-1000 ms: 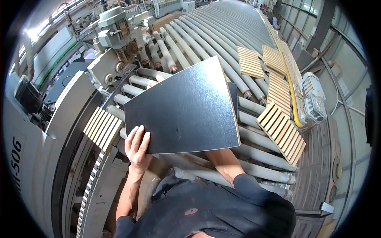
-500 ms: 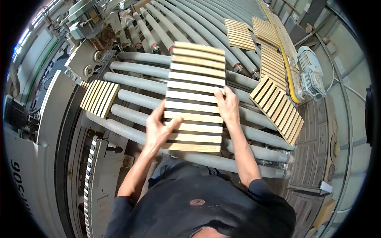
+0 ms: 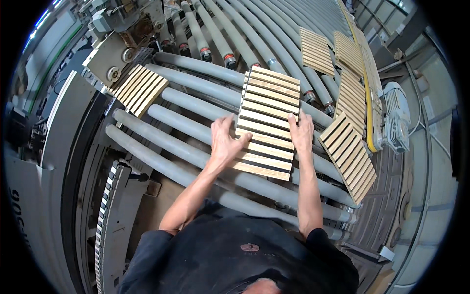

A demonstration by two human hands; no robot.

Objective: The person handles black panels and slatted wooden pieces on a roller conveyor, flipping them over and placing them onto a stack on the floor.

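Observation:
Both my hands grip a slatted wooden panel (image 3: 269,122), pale strips with dark gaps between them, over the grey rollers. A second edge peeks out along its upper left side, so there may be another panel beneath it. My left hand (image 3: 226,143) holds the left edge near the lower corner, thumb on top of the slats. On the opposite long edge is my right hand (image 3: 302,133), its thumb also on top and its other fingers at the side. Whether the panel touches the rollers I cannot tell.
A similar panel (image 3: 140,89) lies at the left by the machine (image 3: 113,61). To the right, a slatted panel (image 3: 348,159) sits at an angle, with several more (image 3: 351,100) behind it. A yellow-edged rail (image 3: 368,105) and a motor (image 3: 395,117) border the roller conveyor (image 3: 196,127).
My hands have carried the panel right and lower, and it now tilts slightly. The panel at the left has shifted farther away along the roller ends. The view has turned a little.

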